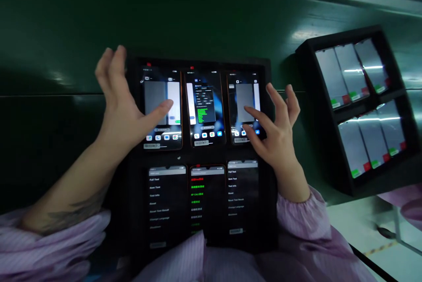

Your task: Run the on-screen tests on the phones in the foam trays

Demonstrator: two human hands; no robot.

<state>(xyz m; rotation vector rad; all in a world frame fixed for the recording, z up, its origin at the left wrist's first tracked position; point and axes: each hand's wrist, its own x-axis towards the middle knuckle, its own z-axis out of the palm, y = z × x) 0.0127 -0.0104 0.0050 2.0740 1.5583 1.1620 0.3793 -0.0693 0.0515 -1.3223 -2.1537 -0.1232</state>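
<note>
Purple striped clothing (184, 266) comes first, overlapping the near edge of the black tray (209, 157) on the green worktop (198, 23). And six lit phones (206, 110) sit inside that tray, two rows of three! Left hand (120, 106) now: grip spread wide, holding nothing, thumb over the tray's far-left phone (154, 95); touching or not, can't tell. Right hand (278, 139): narrower grip, empty too, thumb and forefinger over the tray's far-right phone (244, 93). These look like light, stiff slabs, glass probably slick, fragile if dropped. Best hold? Both long edges, I'd say, if the tray leaves room, keeping off the screen.
</note>
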